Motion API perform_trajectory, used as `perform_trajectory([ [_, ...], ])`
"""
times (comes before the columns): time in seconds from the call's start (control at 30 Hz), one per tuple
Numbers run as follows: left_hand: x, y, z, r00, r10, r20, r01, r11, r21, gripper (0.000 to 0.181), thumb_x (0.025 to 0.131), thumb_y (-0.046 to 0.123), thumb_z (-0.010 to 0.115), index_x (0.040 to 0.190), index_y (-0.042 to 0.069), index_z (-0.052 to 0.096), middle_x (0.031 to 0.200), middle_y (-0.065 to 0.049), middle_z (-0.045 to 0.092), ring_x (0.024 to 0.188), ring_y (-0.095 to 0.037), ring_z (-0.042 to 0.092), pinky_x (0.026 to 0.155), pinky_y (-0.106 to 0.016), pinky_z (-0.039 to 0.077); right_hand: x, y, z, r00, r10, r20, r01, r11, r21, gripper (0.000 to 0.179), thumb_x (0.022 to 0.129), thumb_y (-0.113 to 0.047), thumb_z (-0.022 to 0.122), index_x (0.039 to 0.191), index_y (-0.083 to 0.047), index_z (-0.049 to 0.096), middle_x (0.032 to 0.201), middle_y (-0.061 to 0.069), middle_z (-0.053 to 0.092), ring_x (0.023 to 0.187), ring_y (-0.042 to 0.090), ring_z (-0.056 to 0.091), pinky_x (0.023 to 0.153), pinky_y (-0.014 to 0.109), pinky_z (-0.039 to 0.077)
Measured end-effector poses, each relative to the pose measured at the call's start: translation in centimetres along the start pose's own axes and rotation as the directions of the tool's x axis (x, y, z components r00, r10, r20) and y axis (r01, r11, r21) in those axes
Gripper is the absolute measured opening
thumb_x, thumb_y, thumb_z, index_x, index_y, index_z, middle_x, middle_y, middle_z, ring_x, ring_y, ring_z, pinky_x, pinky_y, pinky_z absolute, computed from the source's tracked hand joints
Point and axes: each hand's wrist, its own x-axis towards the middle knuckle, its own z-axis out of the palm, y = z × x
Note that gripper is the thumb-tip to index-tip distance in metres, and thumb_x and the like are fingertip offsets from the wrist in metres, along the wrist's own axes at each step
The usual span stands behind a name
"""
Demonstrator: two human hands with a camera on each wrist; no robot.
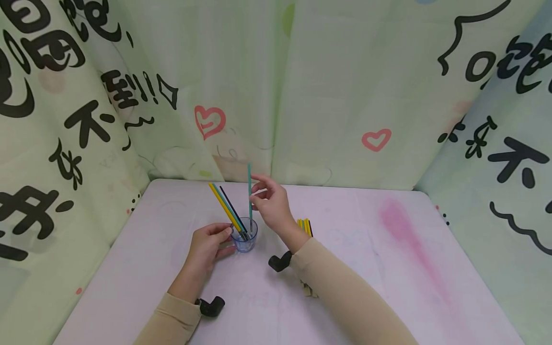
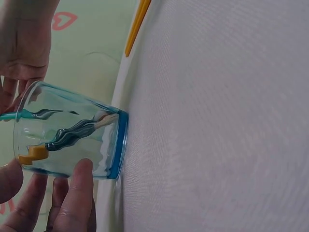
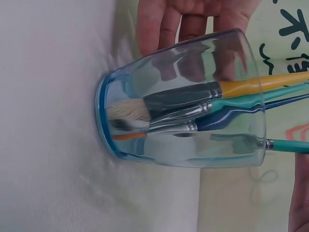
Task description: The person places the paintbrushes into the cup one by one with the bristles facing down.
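- Risk: the cup (image 1: 245, 245) could tip, likely toward the left hand (image 1: 212, 241), since its brushes all lean that way and their long handles rise well above the rim.
- Risk: the green brush (image 1: 249, 173) could catch the rim or splay its bristles if moved at a slant, as its tip sits just inside the mouth, above the bottom.
- Risk: the right sleeve (image 1: 345, 282) could shift the loose brushes (image 1: 304, 225), because it crosses over them; whether it touches them I cannot tell.
- The green brush stands upright at the right hand's fingertips, bristles down; the right hand (image 1: 271, 199) pinches its handle from the right, above the cup.
- The left hand holds the cup lightly, fingers and thumb about its left side.
- The cup stands on the table (image 1: 345, 215), left of the middle of the back edge and set in from it.
- In the cup the yellow brush (image 3: 241, 87), teal brush (image 3: 231, 103) and navy brush (image 3: 217, 120) lie close together, bristles down, apart from the green brush.
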Motion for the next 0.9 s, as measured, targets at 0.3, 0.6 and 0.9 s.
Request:
perform_trajectory([
  [0.3, 0.0, 0.0, 0.0, 1.000, -0.008, 0.002, 0.008, 1.000, -0.003, 0.029, 0.105, 0.012, 0.070, 0.131, 0.002, 0.072, 0.129, -0.022, 0.070, 0.098, -0.019, 0.070, 0.090, -0.043, 0.069, 0.3, 1.0, 0.6, 0.999, 0.042, 0.029, -0.040, 0.998, -0.043, 0.054, 0.097, 0.009, 0.069, 0.144, -0.018, 0.066, 0.110, 0.015, 0.066, 0.083, 0.018, 0.067, 0.081, 0.044, 0.071],
  [0.6, 0.0, 0.0, -0.1, 1.000, -0.015, 0.000, 0.015, 1.000, -0.019, 0.029, 0.104, 0.012, 0.071, 0.131, 0.001, 0.072, 0.126, -0.021, 0.072, 0.096, -0.019, 0.072, 0.088, -0.043, 0.069, 0.0, 1.7, 1.0, 0.997, 0.065, 0.046, -0.062, 0.995, -0.076, 0.054, 0.098, 0.008, 0.069, 0.144, -0.019, 0.067, 0.109, 0.014, 0.066, 0.084, 0.019, 0.067, 0.078, 0.031, 0.069],
  [0.9, 0.3, -0.1, -0.2, 1.000, -0.013, 0.008, 0.013, 1.000, -0.018, 0.028, 0.105, 0.012, 0.070, 0.131, 0.001, 0.072, 0.128, -0.021, 0.072, 0.097, -0.018, 0.072, 0.088, -0.042, 0.069, -0.4, 2.3, 1.0, 0.989, 0.086, 0.121, -0.064, 0.983, -0.171, 0.051, 0.100, 0.003, 0.068, 0.146, -0.019, 0.067, 0.116, 0.013, 0.071, 0.096, 0.024, 0.072, 0.084, 0.031, 0.068],
])
